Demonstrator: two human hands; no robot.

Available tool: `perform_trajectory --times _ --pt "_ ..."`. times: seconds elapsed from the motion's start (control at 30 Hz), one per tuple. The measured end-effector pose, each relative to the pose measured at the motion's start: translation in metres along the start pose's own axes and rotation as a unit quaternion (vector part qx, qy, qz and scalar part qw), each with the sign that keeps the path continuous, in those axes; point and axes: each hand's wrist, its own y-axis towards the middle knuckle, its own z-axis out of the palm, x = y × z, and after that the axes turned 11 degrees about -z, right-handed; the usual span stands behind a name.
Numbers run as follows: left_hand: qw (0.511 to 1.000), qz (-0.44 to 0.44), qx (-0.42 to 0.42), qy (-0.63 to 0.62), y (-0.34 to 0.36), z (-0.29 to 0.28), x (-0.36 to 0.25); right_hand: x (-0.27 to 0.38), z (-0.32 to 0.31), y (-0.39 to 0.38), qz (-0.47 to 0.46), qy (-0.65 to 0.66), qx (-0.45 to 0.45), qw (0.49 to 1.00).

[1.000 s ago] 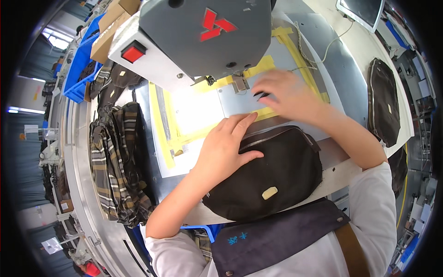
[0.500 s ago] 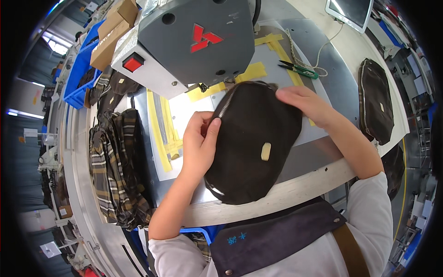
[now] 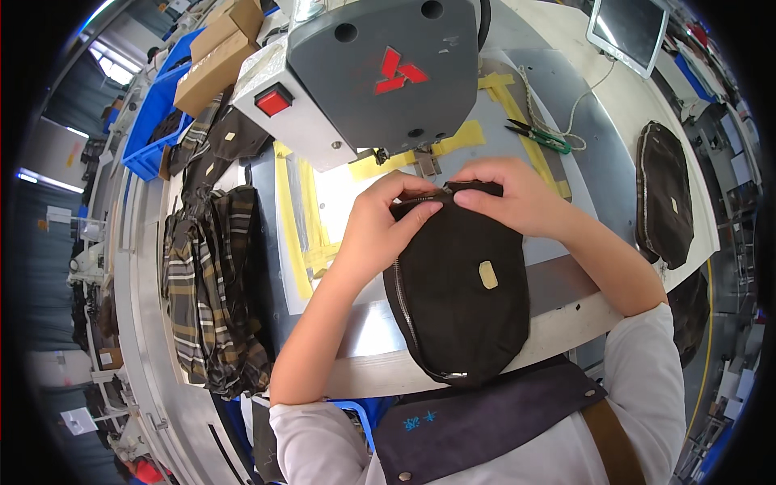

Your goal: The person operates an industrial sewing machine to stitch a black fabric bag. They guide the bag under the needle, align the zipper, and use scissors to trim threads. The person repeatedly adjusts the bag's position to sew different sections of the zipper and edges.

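Note:
A black zippered pouch (image 3: 453,283) with a small cream patch lies over the near edge of the work plate, its zipper running down the left side. Its far end is pinched in both hands. My left hand (image 3: 386,222) grips the far left corner, thumb on top, beside the zipper's end. My right hand (image 3: 509,198) pinches the far right corner, thumb pressed on the fabric. The two hands are close together, just in front of the grey sewing machine head (image 3: 388,73). What lies beneath the fingers is hidden.
A pile of plaid and black fabric pieces (image 3: 206,299) hangs at the left. Green-handled thread snips (image 3: 550,139) and a cord (image 3: 566,129) lie at the far right. Another black pouch (image 3: 665,194) rests on the right edge. Blue bins (image 3: 145,158) and a cardboard box (image 3: 214,73) stand far left.
The pouch has turned more upright and its far end has come away from the machine head. Both hands have moved together, pinching that end; my left hand has left the pouch's side.

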Motion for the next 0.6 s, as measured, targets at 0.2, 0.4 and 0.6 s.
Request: perform_trajectory --times 0.2,0.4,0.6 --pt "0.926 0.271 -0.185 0.187 -0.003 0.023 0.017 -0.017 0.003 0.002 0.07 0.085 -0.037 0.993" --pt "0.981 0.155 -0.117 0.021 -0.01 0.018 0.009 -0.016 0.011 -0.001 -0.033 0.026 -0.034 0.999" --pt "0.998 0.009 -0.027 -0.06 -0.008 0.008 0.003 -0.013 0.013 0.001 -0.072 -0.026 -0.013 0.997"
